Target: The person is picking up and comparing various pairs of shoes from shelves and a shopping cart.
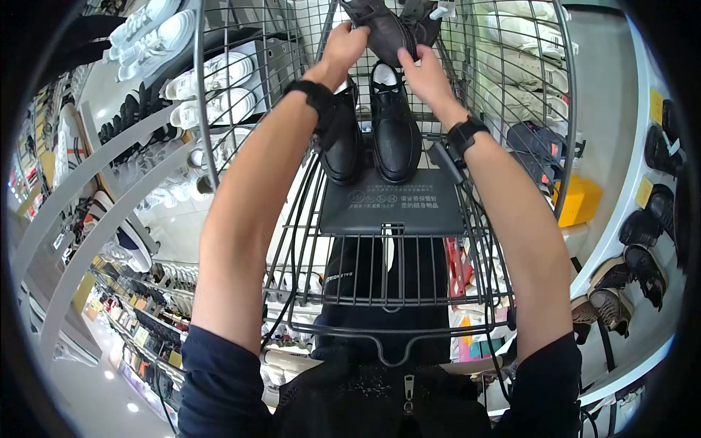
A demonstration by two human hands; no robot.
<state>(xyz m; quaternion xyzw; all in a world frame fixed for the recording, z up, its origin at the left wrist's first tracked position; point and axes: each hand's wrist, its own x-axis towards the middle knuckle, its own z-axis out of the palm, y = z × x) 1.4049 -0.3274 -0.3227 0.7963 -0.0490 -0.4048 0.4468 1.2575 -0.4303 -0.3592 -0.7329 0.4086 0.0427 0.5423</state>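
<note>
At the far end of a wire shopping cart (380, 301), my left hand (345, 50) is closed on the side of a dark brown shoe (378, 33). My right hand (426, 79) has its thumb and fingers closed at the lower edge of the same shoe, where a second dark shoe (420, 23) with a white piece in its opening sits close beside it. Just below my hands, a pair of black leather shoes rests in the cart: the right shoe (395, 139) shows fully, while my left wrist's black band partly covers the left shoe (342, 150).
A black printed panel (394, 208) lies across the cart's near part. White shoes (215, 91) stand on the left, and more pale shoes (522, 66) show through the right mesh. A yellow box (580, 201) and a shelf of dark shoes (642, 270) are at right.
</note>
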